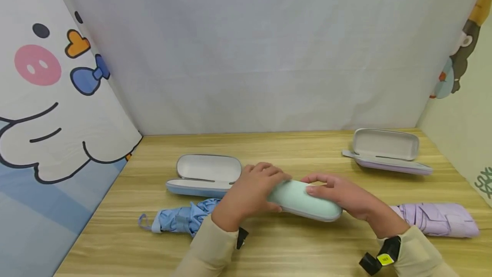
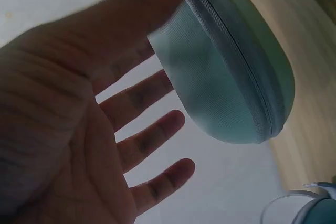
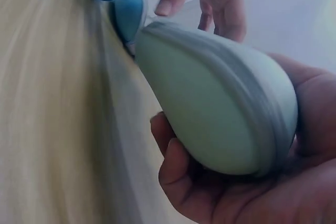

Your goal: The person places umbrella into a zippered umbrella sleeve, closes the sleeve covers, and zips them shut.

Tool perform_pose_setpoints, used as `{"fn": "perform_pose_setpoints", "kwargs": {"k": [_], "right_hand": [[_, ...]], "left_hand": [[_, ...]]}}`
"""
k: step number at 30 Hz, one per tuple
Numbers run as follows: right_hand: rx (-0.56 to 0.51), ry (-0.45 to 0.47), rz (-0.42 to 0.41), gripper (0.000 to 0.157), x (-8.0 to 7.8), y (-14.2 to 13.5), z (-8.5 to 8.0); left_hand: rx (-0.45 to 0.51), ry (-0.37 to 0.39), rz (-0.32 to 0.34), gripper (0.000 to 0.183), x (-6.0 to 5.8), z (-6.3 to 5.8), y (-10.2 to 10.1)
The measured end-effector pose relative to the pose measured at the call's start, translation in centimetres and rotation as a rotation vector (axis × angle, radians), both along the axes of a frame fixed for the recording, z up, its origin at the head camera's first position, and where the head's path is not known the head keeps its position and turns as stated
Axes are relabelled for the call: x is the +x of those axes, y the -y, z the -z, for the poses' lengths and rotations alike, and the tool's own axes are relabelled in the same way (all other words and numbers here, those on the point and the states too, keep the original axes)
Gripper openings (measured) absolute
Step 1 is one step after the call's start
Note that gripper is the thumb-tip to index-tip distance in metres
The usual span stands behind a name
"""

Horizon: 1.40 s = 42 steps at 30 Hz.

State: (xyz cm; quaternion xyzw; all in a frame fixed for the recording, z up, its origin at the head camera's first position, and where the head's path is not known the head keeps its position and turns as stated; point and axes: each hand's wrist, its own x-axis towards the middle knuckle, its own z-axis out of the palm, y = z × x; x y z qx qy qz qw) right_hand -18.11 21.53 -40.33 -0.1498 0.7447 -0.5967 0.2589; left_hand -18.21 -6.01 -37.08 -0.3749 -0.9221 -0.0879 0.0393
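A closed mint-green zip-up hard case (image 1: 303, 200) is held tilted over the table between two hands. My right hand (image 1: 346, 193) grips its right end, thumb on top; in the right wrist view its fingers (image 3: 178, 177) curl round the shell. My left hand (image 1: 251, 191) holds the other end, thumb at the front edge and fingers over the far side. Seen from the left wrist, the thumb (image 2: 152, 3) lies along the grey zip seam, and two fingers (image 2: 157, 132) stand free of the case. Behind the left hand is an open blue case (image 1: 200, 187).
A folded blue umbrella (image 1: 178, 219) lies beside the left forearm, partly hidden. A folded lilac umbrella (image 1: 442, 219) lies right of the right wrist. At the back right stands an open lilac case (image 1: 388, 163). A white cloth (image 1: 269, 54) hangs behind the wooden table (image 1: 303, 251).
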Motion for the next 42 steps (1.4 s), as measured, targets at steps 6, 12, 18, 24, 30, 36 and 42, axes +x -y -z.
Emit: {"fn": "perform_pose_setpoints", "kwargs": {"k": [6, 12, 18, 24, 30, 36, 42], "right_hand": [[0.094, -0.053, 0.121, 0.055, -0.4, 0.5, 1.1], [0.201, -0.154, 0.287, 0.055, -0.5, 0.8, 1.6], [0.227, -0.217, 0.389, 0.066, -0.8, 0.8, 1.8], [0.131, -0.175, 0.299, 0.088, -0.9, 0.4, 1.6], [0.193, -0.281, 0.336, 0.065, -0.9, 0.4, 1.7], [0.283, -0.395, 0.399, 0.051, -0.8, 1.1, 1.6], [0.341, -0.596, 0.456, 0.055, 0.2, 2.7, 0.9]], "left_hand": [[-0.038, -0.011, -0.076, 0.058, -0.2, -0.1, 0.6], [0.058, 0.061, -0.180, 0.053, -0.4, -1.8, 3.3], [0.136, 0.124, -0.279, 0.050, -0.5, -3.2, 6.6], [0.162, 0.194, -0.319, 0.047, -0.8, -4.1, 9.7], [0.192, 0.287, -0.388, 0.050, -1.1, -4.3, 12.9], [0.208, 0.409, -0.484, 0.056, -1.2, -3.9, 16.8], [0.185, 0.515, -0.593, 0.063, -1.5, -3.0, 20.0]]}}
